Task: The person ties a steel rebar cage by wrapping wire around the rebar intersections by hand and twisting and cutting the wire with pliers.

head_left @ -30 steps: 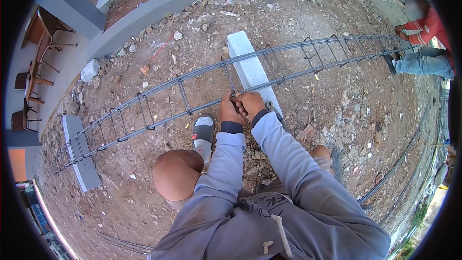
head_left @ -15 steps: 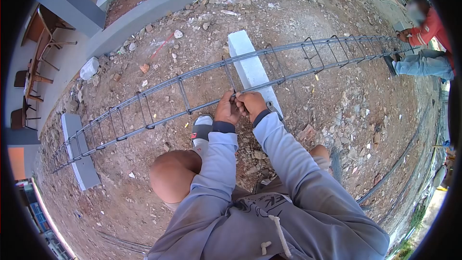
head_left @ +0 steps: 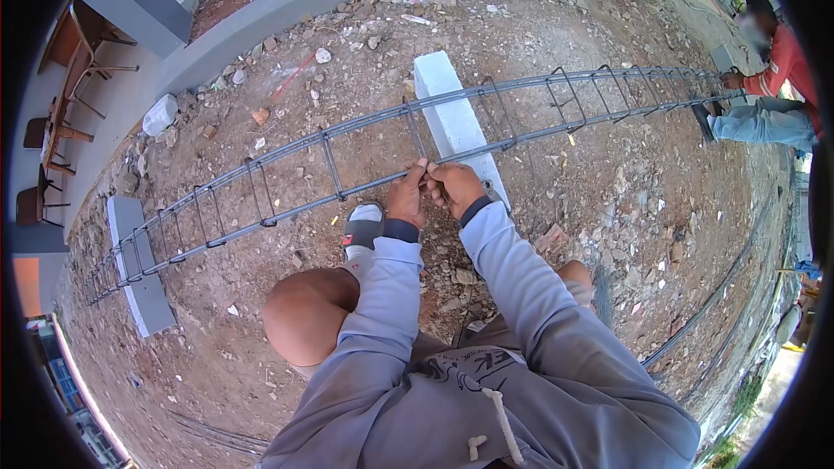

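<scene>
A long rebar cage of lengthwise bars and square stirrups stretches across the view, resting on pale blocks. My left hand is closed at its near bar, thumb and fingertips pressed together beside a stirrup. Right beside it, my right hand is closed too, fingers curled inward by the same bar. Whatever the fingertips pinch is too small to make out. Behind the hands, a long pale block lies under the cage. A small dark metal piece shows at the near end of that block, partly hidden.
Another block supports the cage's left end. At far right a person in a red top has a hand at the cage's other end. Rubble covers the ground; loose bars lie at right. Chairs stand at upper left.
My hands stay at the same spot on the bar, with only small finger movements. The view has shifted slightly. The other person's hand and head have moved a little.
</scene>
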`<state>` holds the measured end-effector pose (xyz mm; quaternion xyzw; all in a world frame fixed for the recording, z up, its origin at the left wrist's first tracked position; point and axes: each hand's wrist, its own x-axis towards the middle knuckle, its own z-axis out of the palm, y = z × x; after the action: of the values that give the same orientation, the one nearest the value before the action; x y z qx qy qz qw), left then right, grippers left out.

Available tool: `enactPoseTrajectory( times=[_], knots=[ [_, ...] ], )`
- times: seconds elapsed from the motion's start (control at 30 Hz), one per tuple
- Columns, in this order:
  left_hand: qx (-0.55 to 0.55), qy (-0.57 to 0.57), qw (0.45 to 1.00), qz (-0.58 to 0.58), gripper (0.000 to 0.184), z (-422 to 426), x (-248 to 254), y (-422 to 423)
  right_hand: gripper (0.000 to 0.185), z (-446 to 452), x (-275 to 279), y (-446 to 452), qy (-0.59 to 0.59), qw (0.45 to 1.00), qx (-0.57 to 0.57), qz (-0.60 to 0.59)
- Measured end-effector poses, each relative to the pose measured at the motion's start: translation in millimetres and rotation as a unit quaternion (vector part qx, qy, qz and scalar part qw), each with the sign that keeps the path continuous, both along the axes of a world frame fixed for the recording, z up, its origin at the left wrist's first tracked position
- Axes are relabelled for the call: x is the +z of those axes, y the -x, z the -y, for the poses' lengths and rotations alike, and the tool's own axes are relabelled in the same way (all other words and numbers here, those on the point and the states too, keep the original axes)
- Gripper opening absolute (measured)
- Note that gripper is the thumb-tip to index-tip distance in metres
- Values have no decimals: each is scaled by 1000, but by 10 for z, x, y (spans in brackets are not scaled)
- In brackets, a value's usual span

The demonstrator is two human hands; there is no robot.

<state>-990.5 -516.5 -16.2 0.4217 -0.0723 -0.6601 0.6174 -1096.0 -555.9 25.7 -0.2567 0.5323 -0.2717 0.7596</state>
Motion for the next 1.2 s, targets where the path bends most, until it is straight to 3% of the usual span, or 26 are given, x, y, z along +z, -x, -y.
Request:
enactPoseTrajectory(
  times=[0.07, 0.17, 0.23, 0.3, 0.33, 0.53, 0.67, 0.8, 1.0, 1.13, 1.2],
  knots=[
    [-4, -11, 1000, -6, 19, -15, -1, -15, 19, -32, -21, 8, -13, 1000, -8, 27],
    [42, -27, 997, 51, 21, 12, -114, 5, 24, -210, 160, 56, 52, 997, 35, -45],
    [64, -44, 994, 78, 21, 15, -66, 23, 26, -288, 262, 148, 143, 964, 125, -188],
    [61, -63, 993, 74, 20, 5, -1, 40, 25, -330, 191, 210, 283, 886, 182, -321],
    [62, -64, 994, 63, 20, 3, -7, 53, 22, -321, 169, 193, 440, 790, 177, -388],
    [28, -30, 999, 16, 22, 2, -142, 1, 16, -101, 459, -56, 508, 638, 363, -451],
    [15, -57, 998, 14, 19, -18, -61, -13, 16, 277, 551, -46, 594, 496, 454, -443],
    [14, -78, 997, -2, 24, 7, -11, 27, 29, 421, 543, -65, 557, 543, 372, -507],
    [62, -48, 997, 16, 26, -7, -107, 109, 26, 226, 353, 80, 439, 625, 318, -562],
    [62, -21, 998, 26, 22, -13, -129, 122, 26, 15, 95, 79, 423, 678, 349, -489],
    [57, 11, 998, 37, 21, 21, -291, 98, 24, -115, 88, 58, 329, 816, 294, -373]
  ],
)
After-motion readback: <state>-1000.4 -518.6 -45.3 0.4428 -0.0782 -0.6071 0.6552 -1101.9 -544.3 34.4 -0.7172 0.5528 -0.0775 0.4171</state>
